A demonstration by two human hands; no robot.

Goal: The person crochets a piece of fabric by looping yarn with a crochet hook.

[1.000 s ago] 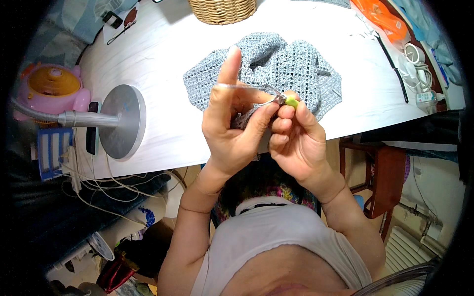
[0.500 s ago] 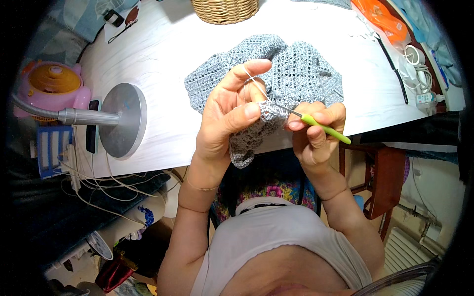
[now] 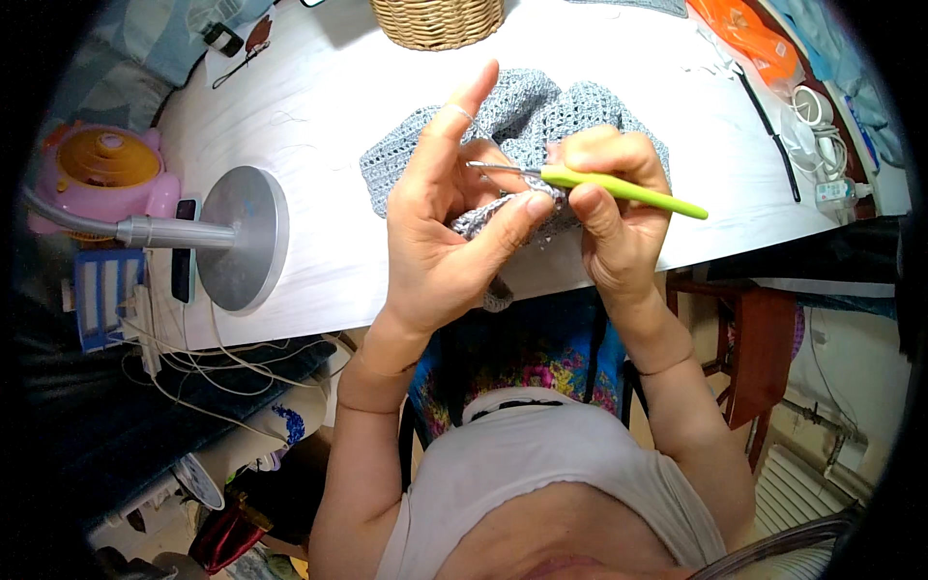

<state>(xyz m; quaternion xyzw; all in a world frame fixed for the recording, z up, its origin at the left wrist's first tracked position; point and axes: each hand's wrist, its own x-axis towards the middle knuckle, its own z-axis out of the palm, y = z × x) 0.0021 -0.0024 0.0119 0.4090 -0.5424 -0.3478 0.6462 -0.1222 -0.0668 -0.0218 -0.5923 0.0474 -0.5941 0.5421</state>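
Observation:
My left hand (image 3: 440, 217) pinches the edge of a grey crocheted piece (image 3: 474, 220) between thumb and fingers. Its index finger points up, with a strand of grey yarn looped round it. In my right hand (image 3: 619, 193) is a crochet hook (image 3: 628, 191) with a lime-green handle, gripped between thumb and fingers. The hook's metal shaft points left across the left hand's fingers, just above the work. Behind both hands the larger grey crocheted fabric (image 3: 599, 106), with an openwork pattern, lies spread on the white table (image 3: 319, 116).
A wicker basket (image 3: 437, 21) stands at the far edge. On the left are a silver lamp base (image 3: 246, 242), a phone (image 3: 184, 261) and a pink pot-like thing (image 3: 106, 174). An orange bag (image 3: 744, 39), white cable (image 3: 829, 150) and small bottle (image 3: 836, 191) lie at the right.
The hook has swung up, its shaft now higher and reaching further left over the left hand. My left index finger has straightened upward, and the left thumb has moved right along the work.

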